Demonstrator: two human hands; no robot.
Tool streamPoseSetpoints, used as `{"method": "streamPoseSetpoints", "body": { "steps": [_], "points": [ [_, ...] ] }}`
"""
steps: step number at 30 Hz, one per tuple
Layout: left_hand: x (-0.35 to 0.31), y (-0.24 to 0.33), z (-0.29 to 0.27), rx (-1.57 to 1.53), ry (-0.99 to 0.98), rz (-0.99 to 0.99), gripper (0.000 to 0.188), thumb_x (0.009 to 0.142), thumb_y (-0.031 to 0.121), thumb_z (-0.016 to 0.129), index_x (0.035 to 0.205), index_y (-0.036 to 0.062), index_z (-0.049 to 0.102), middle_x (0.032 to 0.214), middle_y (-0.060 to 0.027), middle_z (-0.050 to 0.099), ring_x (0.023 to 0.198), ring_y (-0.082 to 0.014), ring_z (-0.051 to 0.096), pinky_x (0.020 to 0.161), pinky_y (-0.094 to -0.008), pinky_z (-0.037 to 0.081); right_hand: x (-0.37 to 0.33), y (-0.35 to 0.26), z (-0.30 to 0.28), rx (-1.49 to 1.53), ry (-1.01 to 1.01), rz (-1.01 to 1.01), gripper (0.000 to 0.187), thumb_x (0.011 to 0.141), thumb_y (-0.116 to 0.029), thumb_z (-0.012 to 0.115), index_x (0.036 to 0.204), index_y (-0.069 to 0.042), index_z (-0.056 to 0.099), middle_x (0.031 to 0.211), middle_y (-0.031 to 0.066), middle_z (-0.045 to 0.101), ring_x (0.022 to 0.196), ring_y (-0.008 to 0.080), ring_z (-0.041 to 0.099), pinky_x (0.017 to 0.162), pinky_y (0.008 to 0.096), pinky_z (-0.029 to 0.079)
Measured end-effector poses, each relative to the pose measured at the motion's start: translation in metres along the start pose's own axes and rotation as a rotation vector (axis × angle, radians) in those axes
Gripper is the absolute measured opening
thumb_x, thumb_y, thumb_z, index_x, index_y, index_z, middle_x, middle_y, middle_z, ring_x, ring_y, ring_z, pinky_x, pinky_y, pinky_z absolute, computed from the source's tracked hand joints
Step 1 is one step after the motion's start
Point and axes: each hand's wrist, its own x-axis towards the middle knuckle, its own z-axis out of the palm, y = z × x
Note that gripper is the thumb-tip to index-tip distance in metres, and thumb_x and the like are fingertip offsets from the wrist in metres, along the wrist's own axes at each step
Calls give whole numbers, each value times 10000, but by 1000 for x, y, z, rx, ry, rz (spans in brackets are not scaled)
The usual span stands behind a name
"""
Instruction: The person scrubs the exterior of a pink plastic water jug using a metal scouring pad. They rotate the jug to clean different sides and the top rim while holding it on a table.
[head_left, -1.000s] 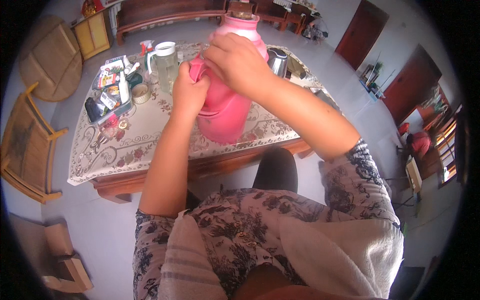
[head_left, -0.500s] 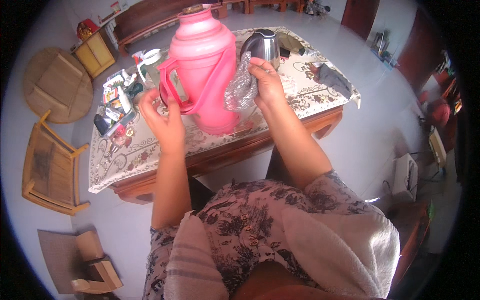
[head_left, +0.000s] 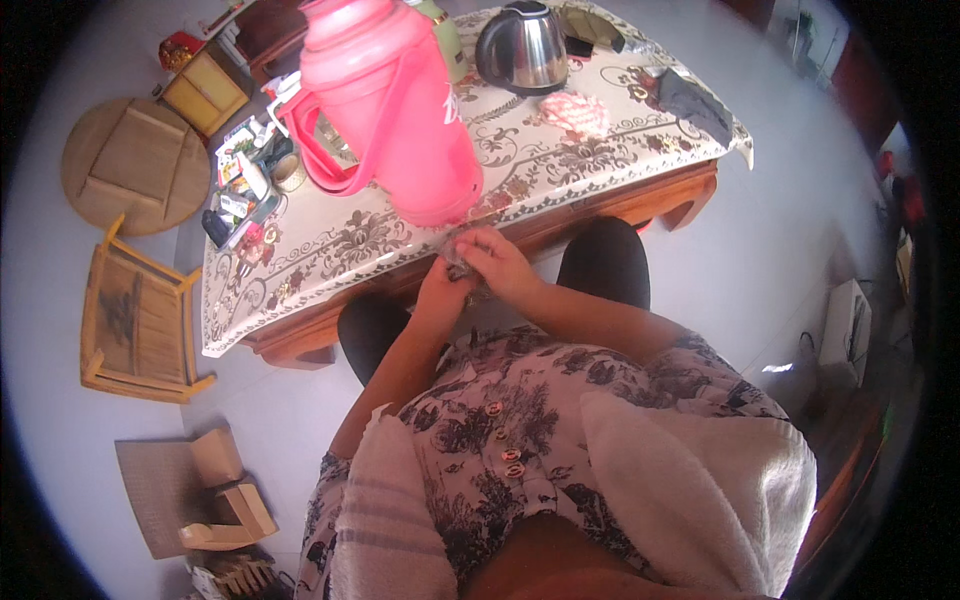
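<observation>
My left hand [head_left: 446,292] and my right hand [head_left: 500,264] meet at the table's near edge. Between their closed fingers is a silvery mesh cloth [head_left: 456,262], bunched up and mostly covered by the hands. Just beyond stands a tall pink thermos flask [head_left: 428,150] with a pink side handle, its top cut off by the view's upper edge. Neither hand touches the flask. To its right are a steel electric kettle [head_left: 522,50] with a black handle and a crumpled pink-and-white cloth [head_left: 575,112].
A patterned cloth covers the wooden table [head_left: 370,235]. Bottles and small items crowd a tray [head_left: 245,225] at its left, beside a roll of tape [head_left: 289,173]. A dark grey cloth [head_left: 693,103] lies at the right. A wooden chair [head_left: 140,310] and cardboard [head_left: 160,490] are on the left floor.
Both hands have come down from beside the flask to the near table edge and joined. The mesh cloth, hanging from the right hand before, is now bunched between them. The view has shifted.
</observation>
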Motion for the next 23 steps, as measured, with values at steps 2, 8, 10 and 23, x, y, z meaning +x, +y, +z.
{"method": "streamPoseSetpoints", "body": {
  "steps": [2, 8, 10, 23],
  "points": [
    [2, -5, -2, -79, 55, -118, 418, 885, 113, 609, 1277, 54, 477, 1118, -86, 602, 927, -197, 636, 818, -326, 533, -17, -3, -14, -103, -115, -104, 342, 888, -189, 654, 1193, -43, 602, 1238, 115, 532, 1135, 207, 517, 942, 322, 437],
    [7, -26, -13, -251, -162, -255, 369, 898, 90, 581, 1259, 65, 509, 1135, -70, 612, 962, -193, 633, 824, -325, 515, -30, 16, -43, -310, -222, -147, 438, 776, -145, 770, 1180, -48, 630, 1176, 149, 572, 1112, 286, 558, 925, 362, 470],
    [3, -29, -7, -262, -188, -235, 344, 924, 99, 564, 1262, 57, 516, 1153, -67, 607, 1016, -186, 609, 871, -343, 498, -23, 18, -47, -374, -204, -67, 371, 770, -124, 771, 1113, -40, 654, 1086, 132, 608, 1017, 271, 605, 864, 357, 495],
    [-1, 11, -29, -624, 213, 190, 329, 896, 62, 628, 1221, 19, 591, 1095, -97, 665, 932, -192, 656, 835, -315, 532, 55, -97, -72, -239, -319, 70, 495, 863, -238, 729, 1309, -104, 562, 1282, 157, 573, 1194, 259, 552, 1026, 394, 435]
  ]
}}
